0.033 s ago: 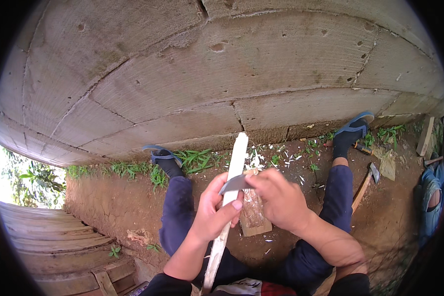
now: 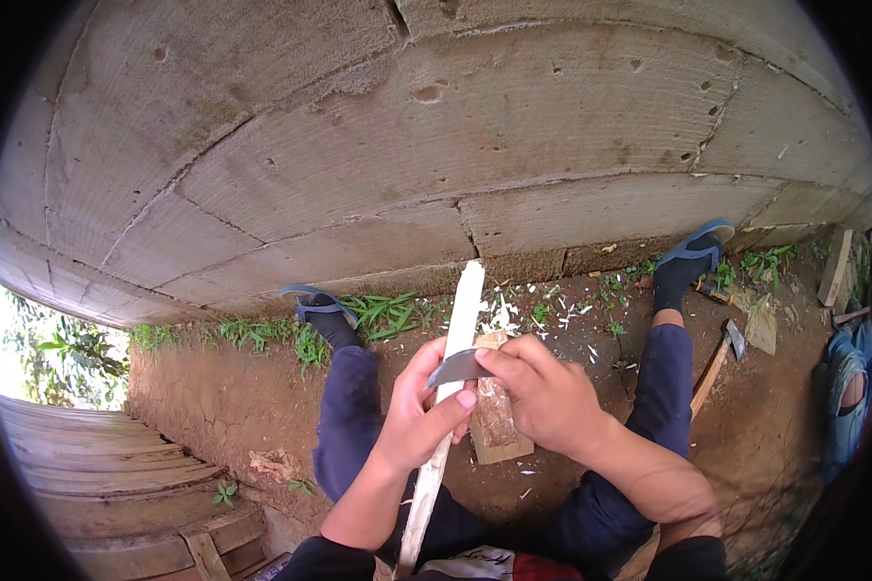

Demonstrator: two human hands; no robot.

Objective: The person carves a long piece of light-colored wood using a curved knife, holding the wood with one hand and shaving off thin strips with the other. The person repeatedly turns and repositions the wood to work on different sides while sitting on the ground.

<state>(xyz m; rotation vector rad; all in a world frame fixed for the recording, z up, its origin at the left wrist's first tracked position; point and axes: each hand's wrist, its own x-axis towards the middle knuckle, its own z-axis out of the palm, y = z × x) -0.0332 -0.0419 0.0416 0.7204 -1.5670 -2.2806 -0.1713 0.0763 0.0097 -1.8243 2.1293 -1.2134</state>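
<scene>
A long pale wooden stick (image 2: 466, 305) slants from my lap up toward the wall, its upper end whittled white. My left hand (image 2: 421, 416) is closed round the stick at mid-length, thumb lying across it. In my right hand (image 2: 552, 392) is a knife (image 2: 455, 368), its handle hidden by my fingers. The short, curved grey blade lies across the stick, just above my left thumb, with its tip pointing left. Behind my hands, a wooden block (image 2: 502, 441) with a rough top rests on the ground between my legs.
Pale wood shavings (image 2: 504, 315) litter the dirt beyond the block. A block wall (image 2: 378, 145) rises ahead, close to my sandalled feet. An axe (image 2: 717, 363) and an orange-and-black handled tool (image 2: 712, 291) lie at right. Stacked planks (image 2: 107, 465) stand at left; blue cloth (image 2: 848, 387) is far right.
The knife blade has shifted slightly down the stick and turned, so more of its curved face shows. My right hand has moved a little with it; the left hand and stick stay put.
</scene>
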